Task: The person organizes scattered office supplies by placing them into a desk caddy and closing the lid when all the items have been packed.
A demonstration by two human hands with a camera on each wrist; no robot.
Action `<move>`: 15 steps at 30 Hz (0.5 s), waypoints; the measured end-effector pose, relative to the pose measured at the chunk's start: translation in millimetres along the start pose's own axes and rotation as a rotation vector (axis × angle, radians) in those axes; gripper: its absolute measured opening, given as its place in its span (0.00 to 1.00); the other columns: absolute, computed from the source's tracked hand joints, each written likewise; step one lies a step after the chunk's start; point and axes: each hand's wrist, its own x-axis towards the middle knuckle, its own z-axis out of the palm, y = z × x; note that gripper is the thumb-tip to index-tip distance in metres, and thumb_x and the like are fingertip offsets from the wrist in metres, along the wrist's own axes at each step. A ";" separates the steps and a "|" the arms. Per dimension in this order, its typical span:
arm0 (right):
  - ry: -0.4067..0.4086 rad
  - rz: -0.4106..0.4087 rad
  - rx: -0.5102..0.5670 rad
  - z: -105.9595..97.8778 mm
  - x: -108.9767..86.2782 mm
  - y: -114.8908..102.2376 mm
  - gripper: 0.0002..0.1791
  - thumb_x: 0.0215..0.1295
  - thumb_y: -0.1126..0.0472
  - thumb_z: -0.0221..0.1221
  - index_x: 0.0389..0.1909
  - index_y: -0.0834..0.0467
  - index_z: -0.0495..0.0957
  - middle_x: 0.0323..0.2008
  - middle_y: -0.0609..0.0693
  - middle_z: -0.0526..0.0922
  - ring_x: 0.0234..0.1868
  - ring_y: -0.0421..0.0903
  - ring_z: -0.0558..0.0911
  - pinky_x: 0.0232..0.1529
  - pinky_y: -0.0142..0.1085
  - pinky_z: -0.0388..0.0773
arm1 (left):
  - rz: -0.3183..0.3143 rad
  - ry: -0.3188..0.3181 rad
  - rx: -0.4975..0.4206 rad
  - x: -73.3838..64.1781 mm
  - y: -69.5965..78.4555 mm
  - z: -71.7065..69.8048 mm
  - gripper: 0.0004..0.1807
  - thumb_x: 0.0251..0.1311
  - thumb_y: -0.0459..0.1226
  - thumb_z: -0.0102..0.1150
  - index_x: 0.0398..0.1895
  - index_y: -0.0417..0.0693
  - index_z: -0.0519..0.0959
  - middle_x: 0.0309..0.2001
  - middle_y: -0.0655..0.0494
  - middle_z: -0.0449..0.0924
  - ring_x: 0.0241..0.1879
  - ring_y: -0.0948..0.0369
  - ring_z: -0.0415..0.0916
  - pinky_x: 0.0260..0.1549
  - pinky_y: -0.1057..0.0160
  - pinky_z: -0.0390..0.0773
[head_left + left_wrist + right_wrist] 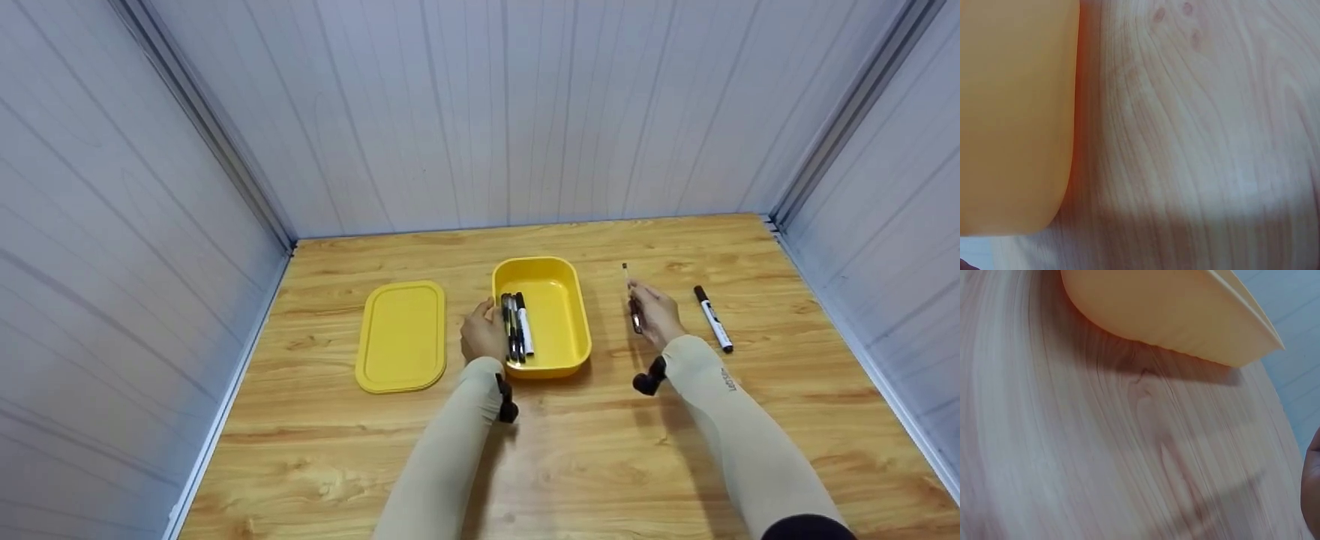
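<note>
My left hand [482, 331] grips the left rim of an open yellow plastic box [559, 315]. Inside the box, along its left side, lie several dark pens [511, 330] and a white marker [525, 330] with a black cap. To the right of the box, my right hand [655, 311] pinches a slim pen [637, 321] with a dark lower part, its thin end pointing away from me. The left wrist view is filled by the box's outer wall [1016, 112] and wood. In the right wrist view only an edge of the right hand [1311, 489] shows.
A yellow lid [401, 337] lies flat on the wooden table [300, 450], left of the box. Beyond my right hand on the right lies another white marker [713, 319] with a black cap. Pale panel walls [465, 112] enclose the table at the back and both sides.
</note>
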 end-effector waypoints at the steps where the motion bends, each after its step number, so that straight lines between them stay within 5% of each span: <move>1: -0.001 0.002 -0.011 1.9 -0.4 0.0 0.29 0.75 0.59 0.48 0.75 0.55 0.59 0.25 0.41 0.81 0.18 0.34 0.73 0.15 0.26 0.67 | 0.009 0.006 0.000 0.1 -0.2 0.1 0.17 0.68 0.46 0.55 0.58 0.63 0.81 0.28 0.57 0.82 0.25 0.59 0.76 0.30 0.55 0.74; 7: -0.009 0.007 -0.069 12.7 -1.7 1.7 0.28 0.75 0.59 0.48 0.74 0.54 0.61 0.22 0.42 0.80 0.17 0.35 0.73 0.14 0.27 0.65 | 0.048 0.040 0.008 -0.1 -0.8 1.4 0.16 0.67 0.45 0.56 0.56 0.61 0.82 0.27 0.56 0.82 0.24 0.58 0.77 0.28 0.53 0.74; 15: -0.030 0.021 -0.009 21.4 4.8 6.1 0.30 0.74 0.62 0.49 0.75 0.58 0.58 0.22 0.44 0.79 0.20 0.37 0.76 0.18 0.27 0.70 | 0.021 0.042 -0.001 0.5 -0.5 2.3 0.16 0.67 0.44 0.57 0.56 0.61 0.83 0.29 0.56 0.83 0.26 0.58 0.78 0.30 0.53 0.75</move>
